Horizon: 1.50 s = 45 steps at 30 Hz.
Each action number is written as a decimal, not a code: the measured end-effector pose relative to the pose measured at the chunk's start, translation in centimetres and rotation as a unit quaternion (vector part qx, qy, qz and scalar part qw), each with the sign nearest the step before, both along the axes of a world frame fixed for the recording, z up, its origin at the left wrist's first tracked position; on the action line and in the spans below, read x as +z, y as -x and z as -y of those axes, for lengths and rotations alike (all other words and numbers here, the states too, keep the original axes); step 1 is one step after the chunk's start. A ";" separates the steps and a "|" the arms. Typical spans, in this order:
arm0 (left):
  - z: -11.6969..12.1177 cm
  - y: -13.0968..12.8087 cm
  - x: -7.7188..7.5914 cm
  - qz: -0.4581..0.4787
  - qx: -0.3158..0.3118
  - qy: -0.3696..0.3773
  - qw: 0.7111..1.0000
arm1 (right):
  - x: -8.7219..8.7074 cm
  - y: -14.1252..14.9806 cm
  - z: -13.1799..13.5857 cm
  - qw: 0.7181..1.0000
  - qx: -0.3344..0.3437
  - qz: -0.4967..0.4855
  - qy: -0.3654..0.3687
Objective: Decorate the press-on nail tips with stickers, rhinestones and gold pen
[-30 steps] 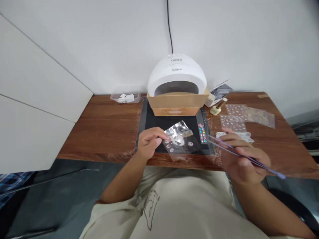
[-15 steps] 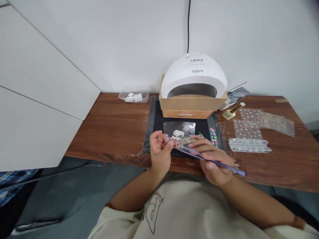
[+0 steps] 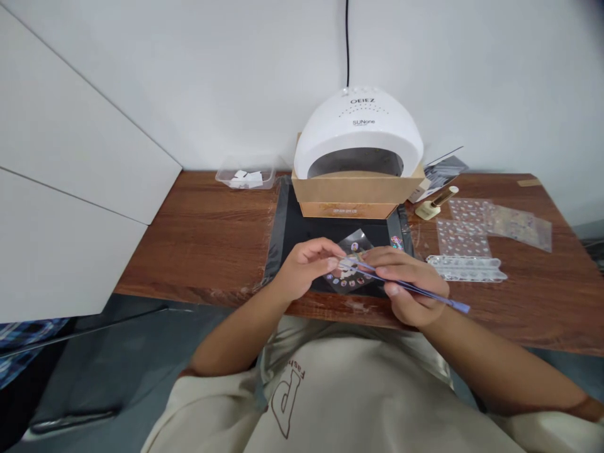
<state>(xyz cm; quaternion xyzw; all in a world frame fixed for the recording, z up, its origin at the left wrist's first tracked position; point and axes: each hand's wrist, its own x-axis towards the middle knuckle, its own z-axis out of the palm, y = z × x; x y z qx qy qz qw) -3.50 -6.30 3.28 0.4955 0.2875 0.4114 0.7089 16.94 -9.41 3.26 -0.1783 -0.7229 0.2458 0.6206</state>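
Note:
My right hand (image 3: 413, 283) grips purple tweezers (image 3: 419, 290) between thumb and fingers. They slant left, their tips close to the fingertips of my left hand (image 3: 304, 267). That hand is closed in a pinch over the black mat (image 3: 289, 229); whatever sits between its thumb and forefinger is too small to name. Below both hands is a clear plastic sheet (image 3: 360, 238), turned cornerwise, with a whitish patch and several small round decorations (image 3: 344, 283). Near my right fingers, a strip of shiny coloured gems (image 3: 397, 242) is partly covered.
Behind the mat, a white nail lamp (image 3: 363, 135) rests on a cardboard box (image 3: 349, 209). A clear tub (image 3: 245, 179) with white pieces stands left. On the right lie a polish bottle (image 3: 428, 209), sticker sheets (image 3: 465, 238) and a clear plastic case (image 3: 467, 268).
The clear sheet now shows turned cornerwise with round decorations near its lower edge. My left hand has turned palm-down, its fingertips nearer my right hand. The whole view has shifted slightly.

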 end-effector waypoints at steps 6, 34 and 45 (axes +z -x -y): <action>-2.6 -1.0 1.3 -0.072 -0.008 -0.044 0.996 | 0.4 -1.1 -1.6 1.000 0.002 0.010 -0.029; -1.7 -1.0 -1.9 -0.131 -0.040 -0.059 0.989 | -1.5 -3.2 -1.9 0.986 -0.083 0.126 -0.071; -2.1 -0.8 -1.0 -0.115 0.000 -0.175 0.978 | -1.4 -3.9 -1.9 0.975 -0.106 0.180 -0.076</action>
